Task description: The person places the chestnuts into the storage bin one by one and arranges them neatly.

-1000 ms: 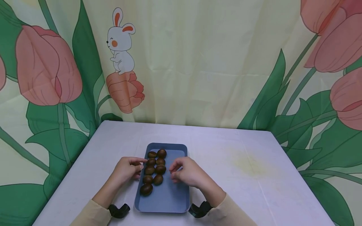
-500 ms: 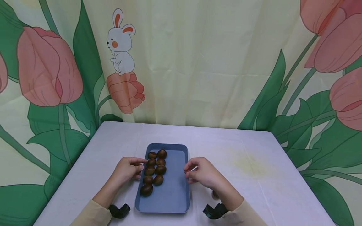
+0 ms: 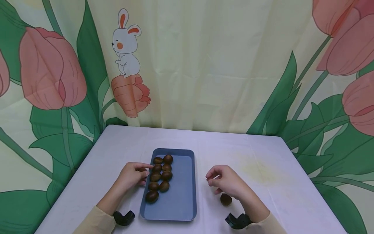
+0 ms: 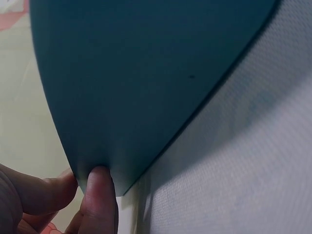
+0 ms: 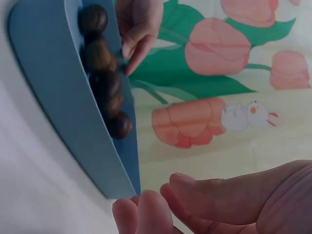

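In the head view, my left hand is at the left side of a blue tray, pinching its rim. The left wrist view shows a fingertip against the tray's outer wall and the thumb by its edge. Several glossy brown chestnuts lie in two columns along the tray's left half. My right hand is over the table to the right of the tray, fingers loosely bent with nothing between them. One loose chestnut sits on the table just below that hand, close to the wrist.
A white cloth covers the table, with a faint yellowish stain on the right. Behind it hangs a curtain printed with tulips and a rabbit. Black wrist mounts are on both arms.
My right hand has moved right, from over the tray to over the table, uncovering the loose chestnut. The left hand and the chestnuts in the tray have stayed put.
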Motion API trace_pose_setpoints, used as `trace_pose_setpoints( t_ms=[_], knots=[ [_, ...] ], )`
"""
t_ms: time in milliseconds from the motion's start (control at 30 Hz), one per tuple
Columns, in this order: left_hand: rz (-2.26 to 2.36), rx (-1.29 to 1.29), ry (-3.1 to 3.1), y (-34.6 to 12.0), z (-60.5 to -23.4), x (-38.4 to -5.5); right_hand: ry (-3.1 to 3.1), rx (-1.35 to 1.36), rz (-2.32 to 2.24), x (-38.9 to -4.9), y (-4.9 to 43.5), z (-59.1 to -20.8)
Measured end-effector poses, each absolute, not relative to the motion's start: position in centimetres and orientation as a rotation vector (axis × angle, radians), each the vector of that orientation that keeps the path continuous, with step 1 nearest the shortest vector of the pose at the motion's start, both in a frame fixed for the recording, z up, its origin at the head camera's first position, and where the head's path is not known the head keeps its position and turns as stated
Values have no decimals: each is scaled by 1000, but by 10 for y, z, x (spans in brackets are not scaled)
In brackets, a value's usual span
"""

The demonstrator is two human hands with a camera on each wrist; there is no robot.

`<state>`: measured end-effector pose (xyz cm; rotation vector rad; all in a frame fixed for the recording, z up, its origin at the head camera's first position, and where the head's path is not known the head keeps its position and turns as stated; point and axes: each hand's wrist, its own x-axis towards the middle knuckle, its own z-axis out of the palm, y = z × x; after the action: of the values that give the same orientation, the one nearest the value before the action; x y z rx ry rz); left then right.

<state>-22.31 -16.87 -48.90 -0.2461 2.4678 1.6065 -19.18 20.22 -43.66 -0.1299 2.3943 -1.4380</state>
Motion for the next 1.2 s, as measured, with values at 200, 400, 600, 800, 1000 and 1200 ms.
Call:
trace_pose_setpoints(
  t_ms=[200,400,600,800,1000,1200],
  knots=[
    [1611,-235,2465,-169,-489,-224,2471,-52,-1368,-190,219,-437],
    [1602,-244,2468,-169,-488,-223,2489,-38,-1319,-188,236,-444],
    [1615,-246,2460,-169,-488,-223,2486,-138,-1276,-185,252,-452],
    [1618,-247,2456,-169,-488,-223,2450,-187,-1295,-180,262,-457],
    [1623,-244,2458,-169,-489,-223,2435,-171,-1288,-175,266,-461],
    [1621,-254,2459,-168,-489,-222,2402,-182,-1277,-172,269,-468]
  ],
)
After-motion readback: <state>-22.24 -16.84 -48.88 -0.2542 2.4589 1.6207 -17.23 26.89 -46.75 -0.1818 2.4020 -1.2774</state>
